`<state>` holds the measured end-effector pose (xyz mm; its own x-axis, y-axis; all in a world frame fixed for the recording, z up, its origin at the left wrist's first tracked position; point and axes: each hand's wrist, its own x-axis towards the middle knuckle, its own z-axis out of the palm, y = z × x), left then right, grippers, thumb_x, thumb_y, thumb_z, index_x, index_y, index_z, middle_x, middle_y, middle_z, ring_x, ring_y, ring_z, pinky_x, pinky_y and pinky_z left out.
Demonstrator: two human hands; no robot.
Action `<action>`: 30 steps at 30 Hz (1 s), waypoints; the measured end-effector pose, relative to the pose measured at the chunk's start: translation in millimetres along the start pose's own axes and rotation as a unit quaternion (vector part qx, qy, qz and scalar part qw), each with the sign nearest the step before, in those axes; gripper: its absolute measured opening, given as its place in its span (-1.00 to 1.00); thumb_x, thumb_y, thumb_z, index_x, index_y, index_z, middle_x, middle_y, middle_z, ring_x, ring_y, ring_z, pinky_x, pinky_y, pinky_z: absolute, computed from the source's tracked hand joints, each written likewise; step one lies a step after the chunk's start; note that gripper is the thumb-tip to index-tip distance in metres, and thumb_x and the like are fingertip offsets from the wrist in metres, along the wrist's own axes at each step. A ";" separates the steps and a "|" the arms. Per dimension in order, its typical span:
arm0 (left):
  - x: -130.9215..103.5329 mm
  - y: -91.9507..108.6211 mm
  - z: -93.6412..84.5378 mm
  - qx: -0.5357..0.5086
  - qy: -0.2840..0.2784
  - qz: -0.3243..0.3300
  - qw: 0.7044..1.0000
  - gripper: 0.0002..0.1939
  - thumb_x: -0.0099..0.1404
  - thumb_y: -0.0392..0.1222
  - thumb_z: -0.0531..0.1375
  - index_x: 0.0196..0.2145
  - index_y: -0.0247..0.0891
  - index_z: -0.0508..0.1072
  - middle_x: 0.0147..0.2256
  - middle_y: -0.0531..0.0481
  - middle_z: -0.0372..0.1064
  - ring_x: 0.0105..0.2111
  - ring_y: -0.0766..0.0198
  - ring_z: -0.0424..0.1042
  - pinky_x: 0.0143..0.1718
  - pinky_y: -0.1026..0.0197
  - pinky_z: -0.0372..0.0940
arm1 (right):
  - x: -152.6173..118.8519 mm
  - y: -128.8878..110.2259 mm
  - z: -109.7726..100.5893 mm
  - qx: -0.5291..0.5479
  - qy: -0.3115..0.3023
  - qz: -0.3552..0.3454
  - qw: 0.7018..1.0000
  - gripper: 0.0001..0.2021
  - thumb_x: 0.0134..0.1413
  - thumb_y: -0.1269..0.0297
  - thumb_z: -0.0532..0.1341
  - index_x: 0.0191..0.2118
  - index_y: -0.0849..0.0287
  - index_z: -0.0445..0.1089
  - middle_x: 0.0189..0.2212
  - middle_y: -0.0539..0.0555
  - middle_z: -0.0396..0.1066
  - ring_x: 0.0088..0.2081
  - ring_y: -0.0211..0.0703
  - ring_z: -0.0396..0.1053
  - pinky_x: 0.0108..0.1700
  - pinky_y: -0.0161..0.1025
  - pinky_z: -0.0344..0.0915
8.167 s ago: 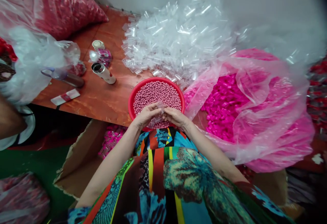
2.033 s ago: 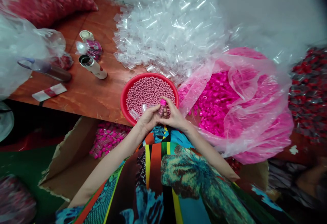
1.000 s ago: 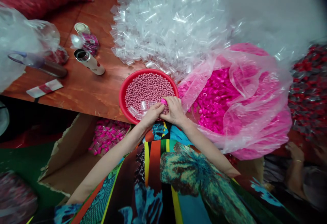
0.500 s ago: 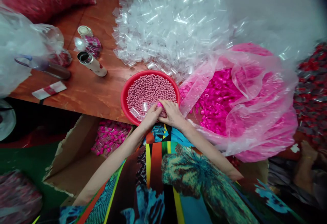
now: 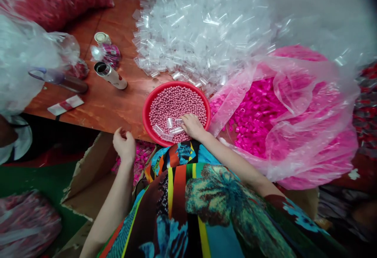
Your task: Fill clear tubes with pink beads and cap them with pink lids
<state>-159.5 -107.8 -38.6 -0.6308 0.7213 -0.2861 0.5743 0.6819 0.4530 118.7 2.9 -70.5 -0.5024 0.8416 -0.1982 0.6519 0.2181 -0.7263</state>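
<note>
A red bowl (image 5: 146,121) full of small pink beads (image 5: 176,101) stands at the table's front edge. Several clear tubes (image 5: 167,136) lie on the beads at the near side. My right hand (image 5: 191,126) is over the bowl's right part, its curled fingertips at the tubes and beads; whether they grip one is hidden. Left of the bowl, my left hand (image 5: 124,144) is raised over the cardboard box (image 5: 88,179), thumb and fingers curled with a gap between them and nothing visible there. Pink-capped pieces (image 5: 141,160) lie in that box.
Clear tubes (image 5: 203,34) are heaped behind the bowl. On the right an open pink bag (image 5: 318,132) holds magenta caps (image 5: 259,108). A flask (image 5: 110,75), a dark bottle (image 5: 70,83) and a white packet (image 5: 66,105) are on the left. A person's arm (image 5: 6,132) shows at far left.
My hands have parted: the left has moved from the bowl out over the box, and the pink cap between them no longer shows. My right hand stays at the bowl, slightly shifted.
</note>
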 end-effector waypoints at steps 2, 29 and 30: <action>-8.5 28.6 11.7 -0.177 0.037 -0.021 0.983 -0.60 0.37 -0.09 0.09 0.11 -0.17 0.47 0.01 -0.15 0.54 0.05 -0.01 0.52 0.12 -0.07 0.41 | -0.4 0.1 0.4 0.126 0.025 0.046 0.991 -0.78 0.15 0.33 0.33 -0.07 0.04 0.56 -0.05 0.18 0.57 0.00 0.04 0.43 0.12 0.00 0.35; 23.6 164.0 97.2 0.036 -0.191 0.242 0.950 -0.52 0.26 -0.26 0.30 0.12 -0.38 0.36 -0.10 -0.22 0.51 -0.11 0.02 0.47 -0.04 0.08 0.32 | -81.6 40.6 -57.2 0.512 0.117 0.209 0.825 -0.72 0.07 0.01 0.38 -0.23 0.12 0.57 -0.41 -0.01 0.56 -0.50 -0.26 0.39 -0.40 -0.30 0.34; 27.2 166.3 96.9 0.111 -0.184 0.271 0.938 -0.61 0.30 -0.27 0.26 0.07 -0.38 0.39 -0.07 -0.26 0.50 -0.08 -0.03 0.46 -0.02 0.06 0.31 | -88.2 53.7 -63.6 0.489 0.168 0.243 0.821 -0.73 0.07 0.01 0.36 -0.29 0.14 0.55 -0.45 -0.01 0.54 -0.53 -0.27 0.36 -0.41 -0.29 0.31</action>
<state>-30.5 37.0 -52.8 -0.0157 0.9346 -0.3555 0.8791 0.1823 0.4405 234.2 -28.2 -50.2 -0.0258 0.8370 -0.5466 -0.1211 -0.5454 -0.8294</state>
